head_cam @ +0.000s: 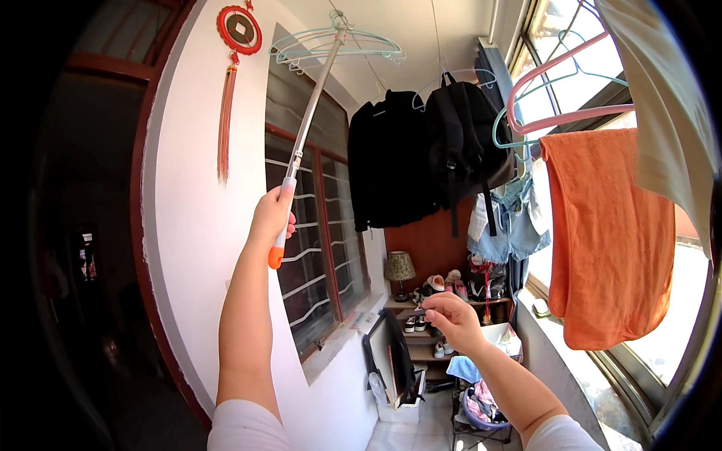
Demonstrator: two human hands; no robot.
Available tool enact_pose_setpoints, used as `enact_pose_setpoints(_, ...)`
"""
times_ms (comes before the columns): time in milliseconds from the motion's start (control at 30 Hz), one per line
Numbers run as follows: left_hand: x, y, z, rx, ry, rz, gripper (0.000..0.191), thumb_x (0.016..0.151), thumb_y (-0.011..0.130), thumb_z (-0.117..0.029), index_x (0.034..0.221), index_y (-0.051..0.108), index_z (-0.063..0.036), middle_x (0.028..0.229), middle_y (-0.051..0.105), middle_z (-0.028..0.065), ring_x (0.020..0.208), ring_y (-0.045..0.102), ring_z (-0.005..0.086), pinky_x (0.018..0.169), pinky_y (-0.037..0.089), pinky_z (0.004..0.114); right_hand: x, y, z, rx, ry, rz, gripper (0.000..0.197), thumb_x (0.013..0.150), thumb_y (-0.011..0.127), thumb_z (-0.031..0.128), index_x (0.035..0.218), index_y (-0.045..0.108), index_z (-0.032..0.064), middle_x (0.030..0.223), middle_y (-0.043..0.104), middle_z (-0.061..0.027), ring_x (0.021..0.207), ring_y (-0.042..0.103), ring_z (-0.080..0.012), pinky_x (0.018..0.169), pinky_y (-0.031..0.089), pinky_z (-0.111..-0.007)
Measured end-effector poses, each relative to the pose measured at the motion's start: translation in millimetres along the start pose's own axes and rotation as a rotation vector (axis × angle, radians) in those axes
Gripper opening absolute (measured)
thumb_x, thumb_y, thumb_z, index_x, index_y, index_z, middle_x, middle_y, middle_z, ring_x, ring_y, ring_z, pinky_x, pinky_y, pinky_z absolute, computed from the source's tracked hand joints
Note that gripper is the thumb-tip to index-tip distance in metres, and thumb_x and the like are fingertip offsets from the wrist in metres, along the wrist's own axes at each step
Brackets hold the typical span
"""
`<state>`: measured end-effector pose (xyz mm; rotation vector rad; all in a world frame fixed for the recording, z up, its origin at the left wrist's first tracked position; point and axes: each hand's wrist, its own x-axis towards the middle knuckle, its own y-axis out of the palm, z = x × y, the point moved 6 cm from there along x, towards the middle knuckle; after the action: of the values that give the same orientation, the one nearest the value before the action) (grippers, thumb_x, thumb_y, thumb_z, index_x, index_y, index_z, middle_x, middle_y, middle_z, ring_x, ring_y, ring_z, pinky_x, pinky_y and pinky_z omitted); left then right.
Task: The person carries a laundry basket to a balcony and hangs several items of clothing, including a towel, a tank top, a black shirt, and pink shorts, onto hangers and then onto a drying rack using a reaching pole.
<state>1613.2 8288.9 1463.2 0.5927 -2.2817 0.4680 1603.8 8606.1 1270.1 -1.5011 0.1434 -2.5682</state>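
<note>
My left hand (274,214) is closed around the grey and orange handle of a telescopic metal clothes pole (309,115). The pole slants up and to the right, and its head meets a bunch of pale green and white clothes hangers (338,51) near the ceiling. Whether the pole or the overhead line bears their weight is unclear. Lower down, my right hand (454,321) is raised in mid-air with thumb and fingers curled close together. A small pale shape shows by its fingertips; I cannot tell if it is held or lies behind.
A black jacket (389,163), a black backpack (462,129), denim shorts (507,220) and an orange towel (609,242) hang ahead and right. Below stand a shoe rack (423,354), a lamp (400,268), a white bin (400,414) and a laundry basin (479,420). A barred window (304,237) is at left.
</note>
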Motion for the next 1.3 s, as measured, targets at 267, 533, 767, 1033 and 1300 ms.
enact_pose_setpoints(267, -13.1, 28.5, 19.0, -0.242, -0.023, 0.107, 0.038, 0.093, 0.039, -0.039, 0.108, 0.051, -0.0062, 0.058, 0.050, 0.0043, 0.041, 0.047, 0.0118, 0.038, 0.041, 0.025, -3.8, -7.8, -15.2, -0.001, 0.013, -0.010, 0.016, 0.083, 0.059, 0.012, 0.095, 0.061, 0.0011, 0.097, 0.055, -0.0050, 0.074, 0.054, -0.0087, 0.065, 0.044, -0.020)
enact_pose_setpoints(533, -7.3, 38.0, 8.0, -0.217, 0.088, -0.028, 0.038, 0.093, 0.039, -0.040, 0.108, 0.050, -0.0065, 0.056, 0.048, 0.0040, 0.041, 0.047, 0.0121, 0.038, 0.041, 0.025, 1.3, -14.3, -20.7, -0.004, 0.021, -0.001, 0.015, 0.083, 0.059, 0.011, 0.094, 0.060, 0.0007, 0.098, 0.055, -0.0056, 0.076, 0.054, -0.0091, 0.065, 0.045, -0.020)
enact_pose_setpoints(767, 34.0, 28.5, -11.3, 0.098, -0.014, -0.051, 0.041, 0.092, 0.039, -0.041, 0.112, 0.051, -0.0075, 0.063, 0.052, 0.0069, 0.048, 0.053, 0.0149, 0.046, 0.047, 0.029, -4.8, -9.8, -27.8, 0.014, 0.032, 0.021, 0.014, 0.083, 0.059, 0.010, 0.094, 0.060, 0.0002, 0.097, 0.055, -0.0055, 0.075, 0.056, -0.0096, 0.065, 0.045, -0.020)
enact_pose_setpoints(1033, 23.0, 46.8, 11.0, -0.071, -0.051, 0.039, 0.042, 0.092, 0.039, -0.040, 0.112, 0.050, -0.0056, 0.065, 0.052, 0.0071, 0.048, 0.051, 0.0142, 0.045, 0.046, 0.028, -6.4, -18.4, -27.2, -0.059, 0.021, 0.062, 0.015, 0.085, 0.056, 0.005, 0.097, 0.058, -0.0039, 0.101, 0.051, -0.0068, 0.080, 0.055, -0.0092, 0.070, 0.045, -0.021)
enact_pose_setpoints(1300, -24.3, 119.8, 70.4, -1.167, -0.264, 0.677, 0.051, 0.091, 0.035, -0.051, 0.127, 0.040, -0.0152, 0.056, 0.039, -0.0014, 0.042, 0.039, 0.0072, 0.040, 0.036, 0.022, -3.0, -26.1, -34.4, -0.103, 0.031, 0.048, 0.015, 0.083, 0.059, 0.011, 0.093, 0.060, 0.0003, 0.097, 0.055, -0.0058, 0.074, 0.056, -0.0101, 0.065, 0.046, -0.022)
